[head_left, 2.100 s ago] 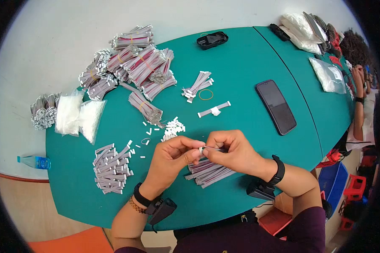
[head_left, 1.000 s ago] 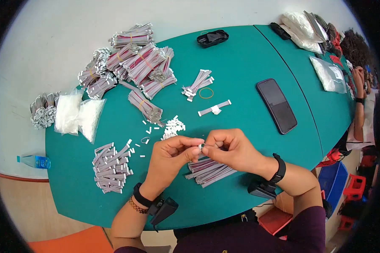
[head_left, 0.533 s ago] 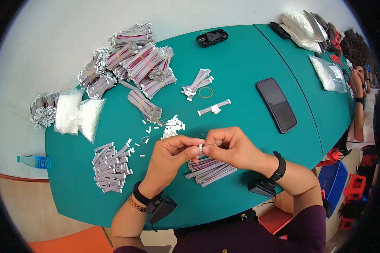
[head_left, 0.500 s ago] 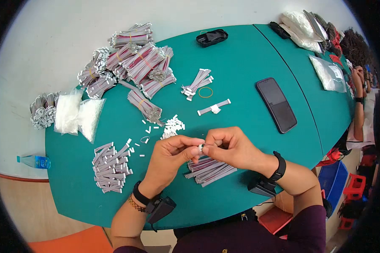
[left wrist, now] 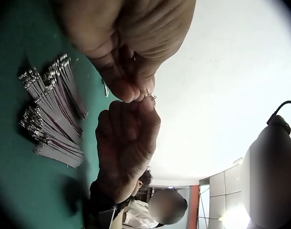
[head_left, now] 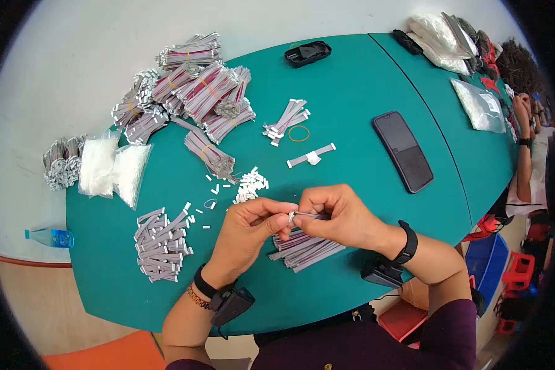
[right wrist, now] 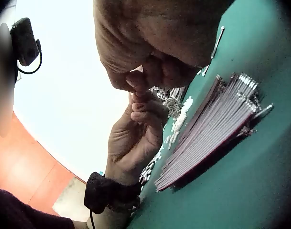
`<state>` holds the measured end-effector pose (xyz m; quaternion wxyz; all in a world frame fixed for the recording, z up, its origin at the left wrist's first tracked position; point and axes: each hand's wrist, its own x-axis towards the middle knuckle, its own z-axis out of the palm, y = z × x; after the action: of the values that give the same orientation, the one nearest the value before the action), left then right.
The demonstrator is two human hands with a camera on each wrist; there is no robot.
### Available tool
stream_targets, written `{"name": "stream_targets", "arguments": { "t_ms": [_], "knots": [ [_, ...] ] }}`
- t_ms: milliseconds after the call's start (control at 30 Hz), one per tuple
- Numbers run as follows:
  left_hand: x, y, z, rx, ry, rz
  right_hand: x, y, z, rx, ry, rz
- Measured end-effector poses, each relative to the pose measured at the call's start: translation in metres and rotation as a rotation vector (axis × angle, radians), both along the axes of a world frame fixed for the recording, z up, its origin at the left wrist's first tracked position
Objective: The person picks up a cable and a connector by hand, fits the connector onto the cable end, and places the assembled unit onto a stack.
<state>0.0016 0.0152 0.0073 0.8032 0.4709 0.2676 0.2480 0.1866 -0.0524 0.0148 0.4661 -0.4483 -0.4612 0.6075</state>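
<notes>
Both hands meet over the table's near middle in the head view. The left hand point(head_left: 243, 231) pinches a small white connector point(head_left: 291, 217) between thumb and index finger. Running from that connector, a short grey ribbon cable point(head_left: 314, 216) is pinched by the right hand point(head_left: 348, 216), its thumb close beside the connector. Just under the right hand lies a loose stack of grey and purple ribbon cables point(head_left: 305, 251), partly hidden by the fingers. In both wrist views the fingertips nearly hide the held piece.
Finished-looking short cables with white ends point(head_left: 161, 246) lie left. Loose white connectors point(head_left: 250, 185) are scattered beyond the hands, with banded cable bundles point(head_left: 209, 92) farther back. A phone point(head_left: 403, 152) lies right, bags of white parts point(head_left: 98, 165) left, a water bottle point(head_left: 50, 238) at the left edge.
The right thumb and fingertips have drawn slightly back from the connector, and more of the grey ribbon shows between the hands than half a second ago. The left hand keeps its pinch.
</notes>
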Motion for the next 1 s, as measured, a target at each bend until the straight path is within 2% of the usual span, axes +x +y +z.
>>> {"name": "stream_targets", "arguments": {
  "t_ms": [200, 500, 800, 1000],
  "knots": [
    [-0.0003, -0.0001, 0.0003, -0.026, -0.01, -0.004, -0.001, 0.0009, -0.0041, 0.06, -0.01, 0.004],
    [0.0004, 0.0007, 0.0018, -0.008, -0.002, -0.007, 0.0032, 0.0027, 0.0012, -0.059, 0.036, 0.046],
    [0.0022, -0.0012, 0.002, 0.045, 0.002, 0.02, 0.0023, 0.0028, 0.0017, -0.051, 0.046, 0.049],
    [0.0006, 0.0001, 0.0015, -0.021, -0.018, -0.023, 0.0025, 0.0022, 0.0038, -0.019, 0.009, 0.057]
  ]
}}
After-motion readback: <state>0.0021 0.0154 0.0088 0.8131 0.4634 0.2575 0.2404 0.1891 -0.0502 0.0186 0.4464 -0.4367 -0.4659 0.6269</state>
